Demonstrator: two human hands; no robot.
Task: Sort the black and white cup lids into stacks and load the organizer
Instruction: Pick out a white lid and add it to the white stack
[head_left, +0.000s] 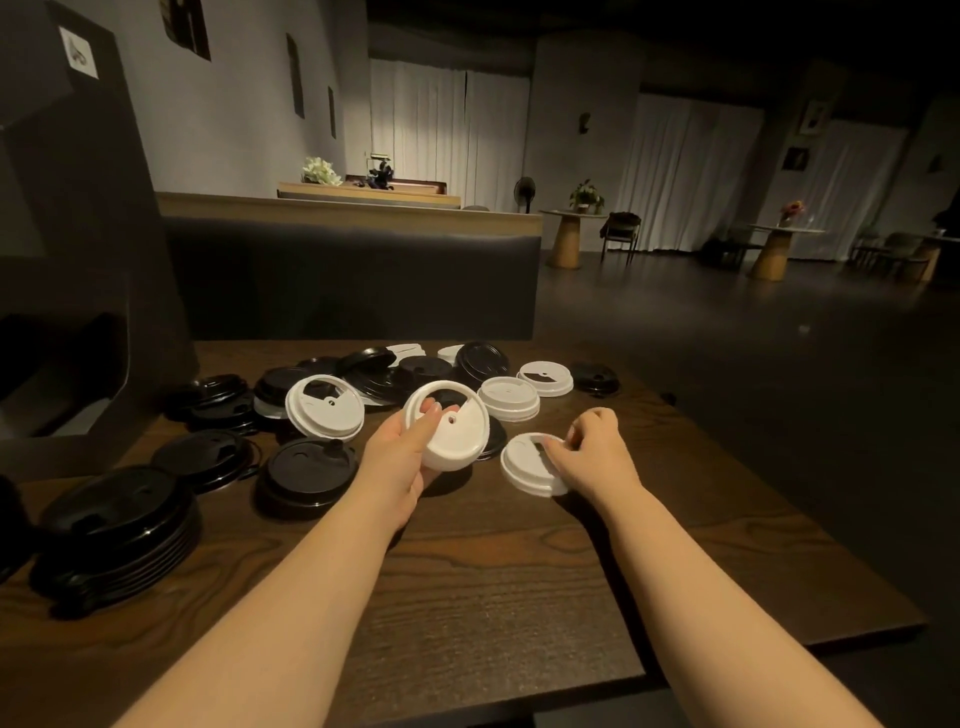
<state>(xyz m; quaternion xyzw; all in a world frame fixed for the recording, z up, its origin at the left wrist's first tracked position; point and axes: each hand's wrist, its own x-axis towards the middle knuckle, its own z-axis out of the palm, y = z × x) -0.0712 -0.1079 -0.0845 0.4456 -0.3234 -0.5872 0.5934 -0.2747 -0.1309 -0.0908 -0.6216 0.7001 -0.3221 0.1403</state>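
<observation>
Right now you are holding a white cup lid (448, 434) tilted up off the table, your left hand (400, 457) curling around its lower rim with the thumb lying across its top, while your right hand (592, 449) is pinching the far edge of a second white lid (530, 464) that is lying flat on the wooden table (493, 587). Just beyond, two more white lids (509, 397) are sitting side by side, and another white lid (324, 408) is leaning against the jumble of loose black lids (395, 371) at the back. Nearer you on the left, a neat stack of black lids (117, 530) is building up, with a single black lid (310, 470) lying close to your left wrist. The organizer is not something you can pick out from here. The risk, as it looks, is in the right hand's light pinch: gripping only the rim may be letting the flat lid slide or flip as you are lifting it. Bringing the two lids together at differing tilts could also be leaving them skewed rather than nested, and your left forearm is passing close enough to the single black lid to be nudging it.
</observation>
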